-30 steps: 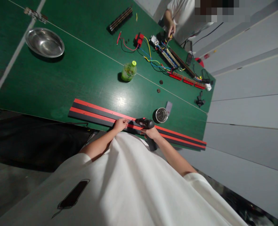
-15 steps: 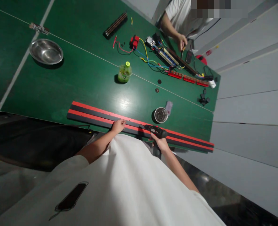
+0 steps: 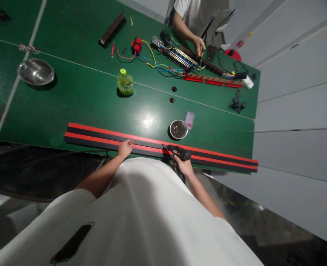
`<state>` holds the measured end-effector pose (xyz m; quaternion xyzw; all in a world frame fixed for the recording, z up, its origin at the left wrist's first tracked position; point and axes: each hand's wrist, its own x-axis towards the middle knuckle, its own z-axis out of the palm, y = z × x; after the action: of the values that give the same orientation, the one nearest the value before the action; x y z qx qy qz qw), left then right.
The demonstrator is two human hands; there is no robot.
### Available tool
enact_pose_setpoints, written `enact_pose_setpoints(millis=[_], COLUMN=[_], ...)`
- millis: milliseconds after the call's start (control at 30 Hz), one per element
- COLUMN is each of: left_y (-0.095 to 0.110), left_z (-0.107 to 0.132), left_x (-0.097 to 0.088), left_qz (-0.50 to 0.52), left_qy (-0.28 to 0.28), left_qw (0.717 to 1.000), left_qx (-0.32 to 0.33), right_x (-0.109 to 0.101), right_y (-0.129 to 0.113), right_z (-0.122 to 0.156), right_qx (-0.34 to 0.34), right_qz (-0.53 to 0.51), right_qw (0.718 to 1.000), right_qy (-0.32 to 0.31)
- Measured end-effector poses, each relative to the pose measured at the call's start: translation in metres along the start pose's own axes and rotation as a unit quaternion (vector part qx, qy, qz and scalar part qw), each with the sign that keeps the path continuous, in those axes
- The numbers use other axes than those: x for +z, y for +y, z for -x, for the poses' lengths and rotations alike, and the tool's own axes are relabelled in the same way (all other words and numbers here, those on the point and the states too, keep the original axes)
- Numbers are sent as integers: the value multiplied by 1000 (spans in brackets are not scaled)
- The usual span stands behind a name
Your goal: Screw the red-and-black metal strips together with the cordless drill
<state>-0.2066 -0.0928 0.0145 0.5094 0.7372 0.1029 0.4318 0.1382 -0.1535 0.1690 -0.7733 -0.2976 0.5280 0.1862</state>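
Observation:
My right hand (image 3: 184,166) is wrapped round the grip of a black cordless drill (image 3: 180,152). Its bit points left, over two long red-and-dark-grey strips (image 3: 96,139) lying side by side along the near table edge. My left hand (image 3: 125,148) rests on the strips to the left of the drill, its fingers pinched together. Whatever they hold, if anything, is too small to make out. Just beyond the strips, near the drill, a round metal bowl (image 3: 178,130) contains small dark pieces.
On the green table (image 3: 91,103) stand a drink bottle (image 3: 125,84) and a wide steel basin (image 3: 36,72). Across the table, a co-worker's hand (image 3: 199,46) works beside wired parts (image 3: 177,55). Small black blocks (image 3: 237,103) lie at the right.
The whole view has shifted, so the table things appear further left. My left hand stays pinched on the strips, and the drill stays in my right hand with its tip over the strips.

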Motion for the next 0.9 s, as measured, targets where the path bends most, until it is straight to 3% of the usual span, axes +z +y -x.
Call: enact_pose_setpoints(millis=[300, 700, 900], left_y=[4, 3, -2], left_z=[1, 2, 0], left_x=[1, -3, -2], left_qz=[10, 45, 64], left_qy=[22, 4, -3], left_qw=[1000, 999, 998], left_qx=[-13, -13, -10], right_x=[-3, 1, 1], right_y=[4, 7, -3], right_z=[-10, -15, -10], right_qx=[-16, -17, -24], right_qz=[40, 55, 83], right_qw=[998, 998, 996], right_qy=[-40, -18, -13])
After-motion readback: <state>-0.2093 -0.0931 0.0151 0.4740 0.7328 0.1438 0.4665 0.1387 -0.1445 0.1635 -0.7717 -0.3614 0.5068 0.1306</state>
